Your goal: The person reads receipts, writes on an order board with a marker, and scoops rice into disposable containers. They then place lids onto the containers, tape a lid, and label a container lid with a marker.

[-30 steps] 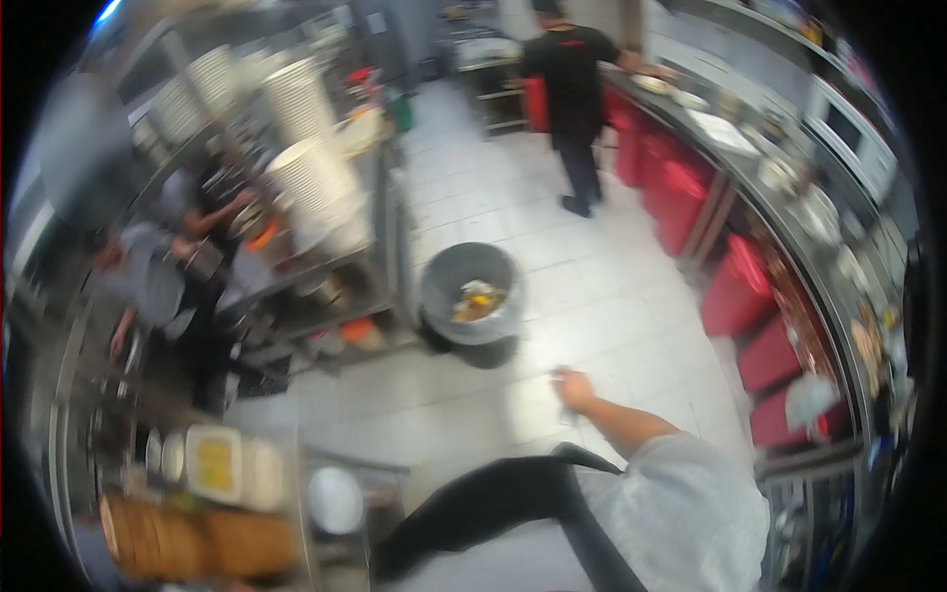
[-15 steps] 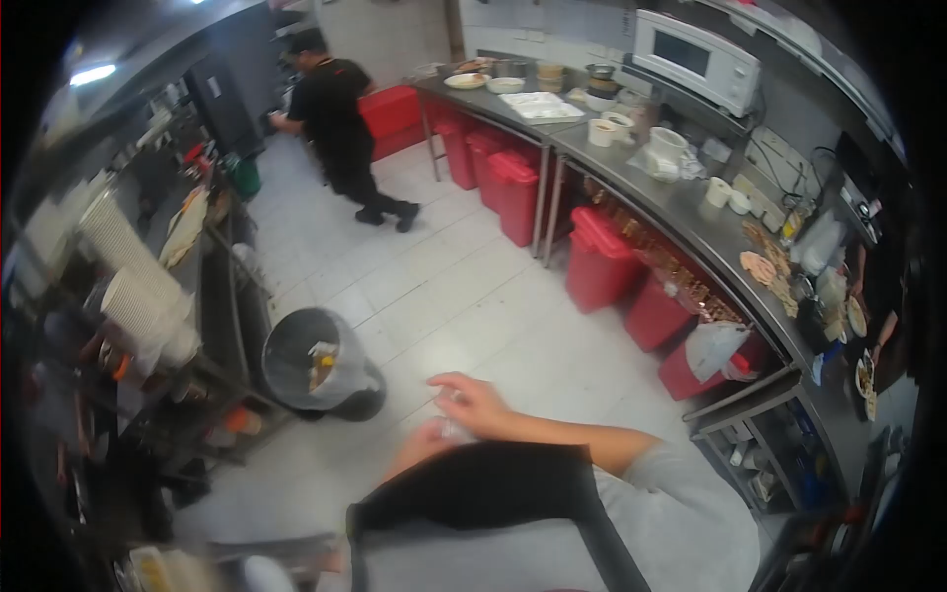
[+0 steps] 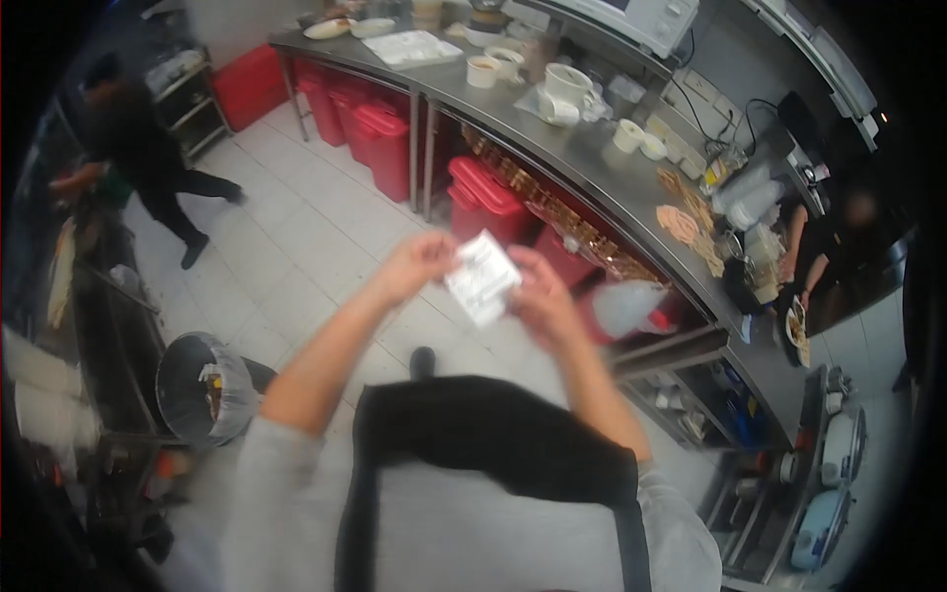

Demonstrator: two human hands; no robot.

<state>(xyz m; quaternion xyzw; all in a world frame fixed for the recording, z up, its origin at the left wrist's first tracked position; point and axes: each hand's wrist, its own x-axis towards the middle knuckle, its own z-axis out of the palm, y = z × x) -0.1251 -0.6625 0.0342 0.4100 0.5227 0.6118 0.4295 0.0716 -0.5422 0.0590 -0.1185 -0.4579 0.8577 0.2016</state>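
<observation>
A small white paper slip (image 3: 481, 277) with faint print is held up in front of my chest. My left hand (image 3: 416, 264) pinches its left edge and my right hand (image 3: 539, 297) grips its right side, so both hands are on it. Below them hangs my black apron (image 3: 493, 444) over a grey shirt. The slip is tilted and a little crumpled.
A long steel counter (image 3: 592, 168) with cups, bowls and a microwave (image 3: 631, 20) curves along the right, with red bins (image 3: 380, 138) under it. A grey trash bin (image 3: 202, 390) stands at lower left. One person walks at far left (image 3: 138, 148); another stands at right (image 3: 838, 257).
My view has swung right toward the counter. Both hands have risen from waist level and now hold the paper slip up between them. The person in black has moved to the left.
</observation>
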